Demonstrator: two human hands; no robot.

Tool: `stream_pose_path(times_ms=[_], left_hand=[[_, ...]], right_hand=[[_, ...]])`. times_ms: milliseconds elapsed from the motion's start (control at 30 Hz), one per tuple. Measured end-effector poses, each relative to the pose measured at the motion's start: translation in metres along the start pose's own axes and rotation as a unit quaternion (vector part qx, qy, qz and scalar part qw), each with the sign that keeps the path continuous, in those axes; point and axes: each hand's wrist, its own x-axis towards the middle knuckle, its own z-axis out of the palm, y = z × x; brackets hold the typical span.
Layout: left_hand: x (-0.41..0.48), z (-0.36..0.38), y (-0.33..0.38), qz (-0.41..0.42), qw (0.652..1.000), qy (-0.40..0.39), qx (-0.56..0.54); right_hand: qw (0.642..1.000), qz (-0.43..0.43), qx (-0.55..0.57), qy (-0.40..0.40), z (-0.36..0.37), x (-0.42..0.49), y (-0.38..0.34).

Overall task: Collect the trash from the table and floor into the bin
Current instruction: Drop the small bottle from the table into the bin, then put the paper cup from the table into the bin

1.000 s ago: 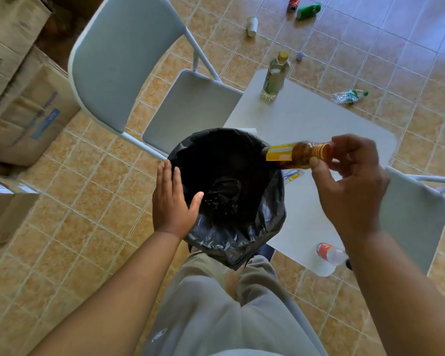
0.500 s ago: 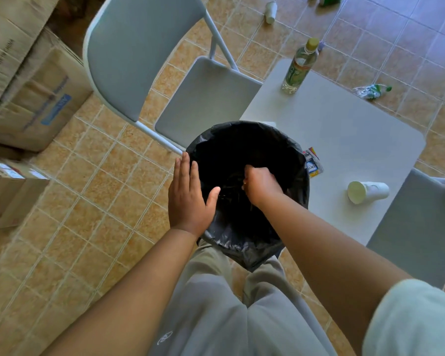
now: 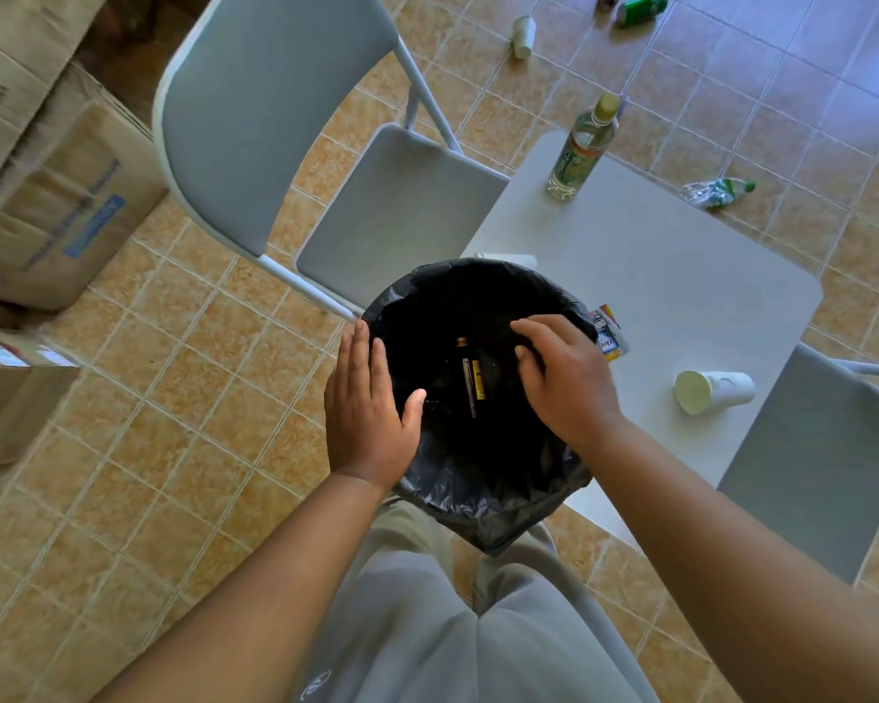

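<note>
A bin lined with a black bag (image 3: 483, 504) stands between my legs and the white table (image 3: 681, 296). A brown bottle with a yellow label (image 3: 470, 375) lies at its bottom. My left hand (image 3: 369, 411) rests flat on the bin's left rim, holding nothing. My right hand (image 3: 562, 375) hovers over the right rim, fingers apart and empty. On the table stand a clear bottle with a yellow cap (image 3: 582, 149), a toppled white paper cup (image 3: 711, 390) and a colourful wrapper (image 3: 610, 334) beside the bin.
A grey folding chair (image 3: 285, 124) stands left of the table, another chair (image 3: 828, 459) at the right. On the tiled floor lie a crushed plastic bottle (image 3: 716, 190), a white cup (image 3: 522, 37) and a green can (image 3: 640, 3). Cardboard boxes (image 3: 47, 185) line the left.
My right hand carried the brown bottle over the bin, reached down inside, let it go and came back up empty. The left hand stayed on the rim.
</note>
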Motion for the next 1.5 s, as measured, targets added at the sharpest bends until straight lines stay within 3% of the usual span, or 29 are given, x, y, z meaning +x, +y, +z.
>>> stream_pose_path(times_ms=[100, 300, 533, 600, 700, 800, 900, 967, 1033, 1300, 1500], left_hand=[[0.004, -0.005, 0.002, 0.005, 1.000, -0.003, 0.018], [0.015, -0.007, -0.001, 0.037, 0.997, -0.017, 0.063], [0.018, -0.001, -0.005, 0.048, 0.996, -0.037, 0.063], [0.018, 0.000, -0.005, 0.045, 0.996, -0.035, 0.065], [0.019, 0.001, -0.006, 0.047, 0.997, -0.027, 0.063], [0.019, 0.002, -0.006, 0.057, 0.997, -0.014, 0.056], [0.018, 0.005, -0.009, 0.065, 0.997, 0.002, 0.046], [0.018, 0.007, -0.011, 0.073, 0.996, 0.016, 0.043], [0.019, 0.010, -0.012, 0.079, 0.995, 0.029, 0.044], [0.018, 0.018, -0.014, 0.083, 0.995, 0.046, 0.039], [0.018, 0.019, -0.015, 0.088, 0.994, 0.052, 0.038]], right_hand=[[0.996, -0.046, -0.042, 0.057, -0.017, -0.010, 0.014], [0.996, 0.033, -0.076, -0.018, -0.019, -0.020, 0.035], [0.998, 0.046, -0.040, -0.010, -0.013, -0.018, 0.040], [0.997, 0.080, 0.005, 0.005, -0.016, -0.007, 0.042], [0.973, 0.195, 0.116, 0.039, -0.020, 0.027, 0.055], [0.961, 0.250, 0.117, 0.009, -0.010, 0.071, 0.079], [0.964, 0.222, 0.023, -0.146, 0.016, 0.111, 0.108], [0.948, 0.184, -0.073, -0.250, 0.035, 0.132, 0.127], [0.934, 0.148, -0.135, -0.295, 0.055, 0.149, 0.141], [0.914, 0.006, -0.235, -0.331, 0.116, 0.171, 0.173], [0.943, 0.061, -0.181, -0.272, 0.108, 0.158, 0.172]])
